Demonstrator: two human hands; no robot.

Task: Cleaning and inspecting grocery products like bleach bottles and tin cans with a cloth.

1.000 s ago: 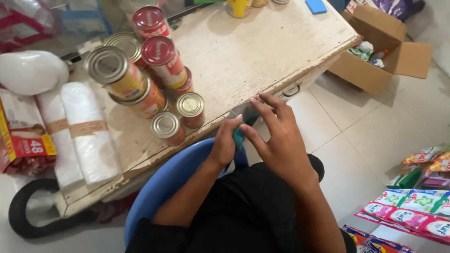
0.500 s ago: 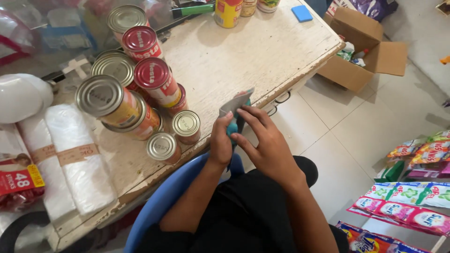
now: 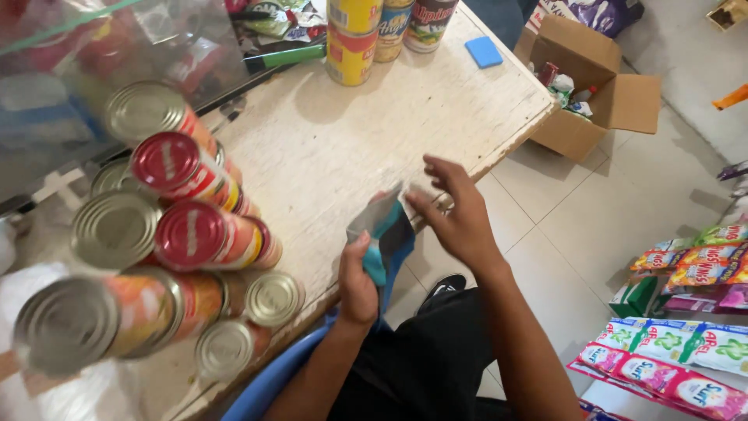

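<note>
A worn, whitish wooden table [image 3: 343,148] fills the upper middle of the view, its near edge running down to the left. The person sits at this edge on a blue chair [image 3: 273,378], dark trousers across the lap.

On the left part of the table stands a cluster of tin cans [image 3: 167,257], stacked in tiers, with red-and-orange labels and grey or red lids. At the far edge stand three taller tins [image 3: 374,35], yellow, pale and brown, with a small blue block [image 3: 485,51] just beside them. On the tiled floor to the right sits an open cardboard box [image 3: 604,105] with small items inside; rows of bright sachets [image 3: 678,366] lie at the lower right.

The left hand [image 3: 357,281] and the right hand [image 3: 460,214] meet just off the table's near edge, above the lap. Between them is a small cloth [image 3: 386,234], held upright at the table edge. The left hand grips its lower part, thumb pressed against the fabric. The right hand is raised just beside the upper right edge of the cloth, fingers loosely spread and curled toward it; whether the fingertips touch the fabric cannot be told because of blur.

The cloth is teal-blue with a dark navy fold on its right side and a greyish flap at the top. It is crumpled and partly folded.
</note>
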